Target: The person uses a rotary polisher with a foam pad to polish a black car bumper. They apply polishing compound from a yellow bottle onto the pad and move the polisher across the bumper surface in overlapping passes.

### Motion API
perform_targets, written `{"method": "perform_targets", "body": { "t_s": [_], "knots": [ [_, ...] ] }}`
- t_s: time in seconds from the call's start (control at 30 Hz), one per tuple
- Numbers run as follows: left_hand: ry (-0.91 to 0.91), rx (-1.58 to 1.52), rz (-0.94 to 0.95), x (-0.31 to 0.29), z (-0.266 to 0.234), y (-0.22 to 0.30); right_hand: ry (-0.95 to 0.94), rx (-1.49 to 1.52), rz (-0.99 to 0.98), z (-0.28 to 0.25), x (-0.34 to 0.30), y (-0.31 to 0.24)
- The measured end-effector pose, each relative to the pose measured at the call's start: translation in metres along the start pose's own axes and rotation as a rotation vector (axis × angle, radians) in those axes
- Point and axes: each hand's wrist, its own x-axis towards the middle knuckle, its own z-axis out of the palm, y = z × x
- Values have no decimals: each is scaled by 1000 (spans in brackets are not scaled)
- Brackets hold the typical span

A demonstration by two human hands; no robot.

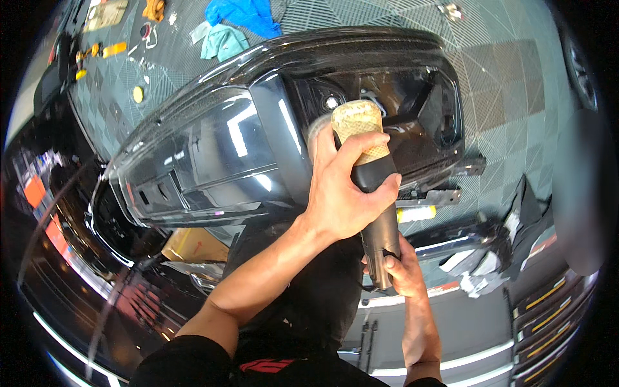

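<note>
In front of me I hold a dark cylindrical tool (380, 226) with a rounded tan end (358, 122) that has a waffle-like texture. My left hand (338, 187) wraps round its upper part, thumb and forefinger across the body just below the tan end. Lower down, my right hand (404, 267) is closed round the narrower end, partly hidden by the tool. A pale, see-through rounded shape (316, 132) shows beside my left fingers; I cannot make out what it is. Behind the tool lies a large glossy black car body panel (193, 138).
On the grey tiled floor lie a blue cloth (245, 16), a teal cloth (224, 42) and a yellow disc (138, 95). A cardboard box (193, 246) sits below the panel. Grey rags (474, 266) lie to the right, near a drawer cabinet (554, 316).
</note>
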Motion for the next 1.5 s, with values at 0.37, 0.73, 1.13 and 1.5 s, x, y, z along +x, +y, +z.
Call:
{"method": "perform_targets", "body": {
  "t_s": [0.37, 0.73, 1.13, 1.5],
  "knots": [
    [154, 154, 7, 52, 14, -4, -173, -56, 131, -22, 43, -69],
    [241, 82, -113, 62, 19, 3, -180, -141, 265, -39, 51, -113],
    [484, -391, -172, 34, 23, 2, -37, -583, 140, -46, 66, -169],
    [568, -517, -201, 38, 17, 4, -14, -823, 348, -46, 97, -233]
  ]
}}
